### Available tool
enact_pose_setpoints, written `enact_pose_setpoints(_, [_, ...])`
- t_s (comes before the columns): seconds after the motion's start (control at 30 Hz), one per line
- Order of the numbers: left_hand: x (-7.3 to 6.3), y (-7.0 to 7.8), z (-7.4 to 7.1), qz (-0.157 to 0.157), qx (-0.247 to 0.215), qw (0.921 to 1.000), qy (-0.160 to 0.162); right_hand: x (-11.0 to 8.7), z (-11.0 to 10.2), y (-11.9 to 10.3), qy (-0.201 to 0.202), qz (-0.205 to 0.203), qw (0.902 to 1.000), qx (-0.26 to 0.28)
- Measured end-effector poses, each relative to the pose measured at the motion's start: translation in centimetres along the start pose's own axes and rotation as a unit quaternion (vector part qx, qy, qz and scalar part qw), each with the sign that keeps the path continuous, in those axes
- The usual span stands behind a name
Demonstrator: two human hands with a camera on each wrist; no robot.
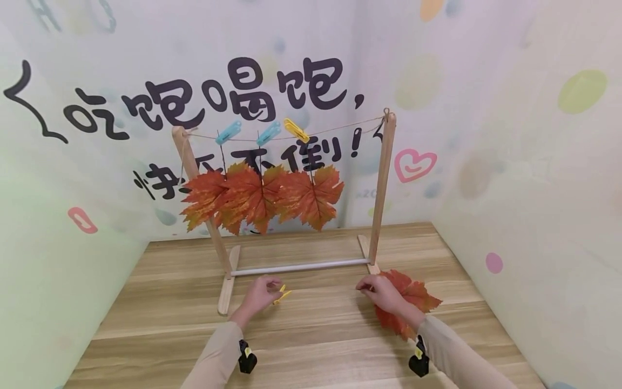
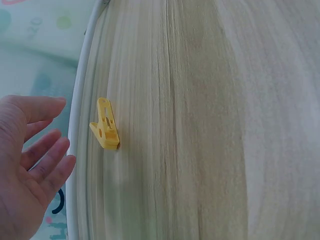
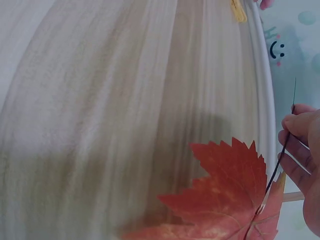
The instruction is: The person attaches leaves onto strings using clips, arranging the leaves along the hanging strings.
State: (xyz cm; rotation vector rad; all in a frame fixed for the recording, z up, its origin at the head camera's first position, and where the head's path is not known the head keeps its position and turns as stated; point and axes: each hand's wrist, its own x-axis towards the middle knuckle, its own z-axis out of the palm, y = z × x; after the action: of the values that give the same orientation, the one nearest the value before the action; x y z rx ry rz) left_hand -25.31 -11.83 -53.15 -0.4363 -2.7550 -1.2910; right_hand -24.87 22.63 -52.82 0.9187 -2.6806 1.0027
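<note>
In the head view my left hand (image 1: 262, 293) is over the table beside a yellow clothespin (image 1: 282, 296). The left wrist view shows that hand (image 2: 32, 162) with relaxed fingers and a gap between them and the clothespin (image 2: 106, 127). Between thumb and fingers, my right hand (image 3: 303, 155) pinches the dark, thin stem (image 3: 276, 172) of an orange-red artificial maple leaf (image 3: 230, 180). In the head view, the right hand (image 1: 381, 293) and forearm partly cover this leaf (image 1: 415, 296).
A wooden frame (image 1: 382, 189) with a white crossbar (image 1: 301, 267) stands behind my hands. From its string (image 1: 340, 128) hang several similar leaves (image 1: 313, 197), clipped by two blue clothespins (image 1: 228, 132) and a yellow one (image 1: 296, 130). Printed walls enclose the wooden table (image 1: 311, 346).
</note>
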Motion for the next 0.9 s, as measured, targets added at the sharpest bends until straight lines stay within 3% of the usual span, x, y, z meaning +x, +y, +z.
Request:
enact_pose_setpoints(0.1, [0.2,-0.2,0.2,-0.002,0.012,0.9999,0.002,0.2,-0.5,-0.5,0.006,-0.007,0.9999,0.012])
enact_pose_setpoints(0.23, [0.4,-0.2,0.5,-0.029,0.018,0.9994,-0.010,0.8,-1.1,-1.2,0.017,-0.015,0.9994,0.027])
enact_pose_setpoints(0.43, [0.7,-0.1,0.8,-0.053,0.014,0.9983,-0.021,2.1,-2.2,-2.8,0.007,-0.012,0.9978,0.065])
enact_pose_setpoints(0.7, [0.8,-0.8,2.4,-0.031,0.013,0.9994,-0.007,2.7,-2.8,-4.2,0.003,0.003,0.9978,0.066])
enact_pose_setpoints(0.9, [0.6,-1.1,3.0,-0.002,0.047,0.9987,0.019,2.3,-2.4,-4.6,0.008,-0.003,0.9965,0.084])
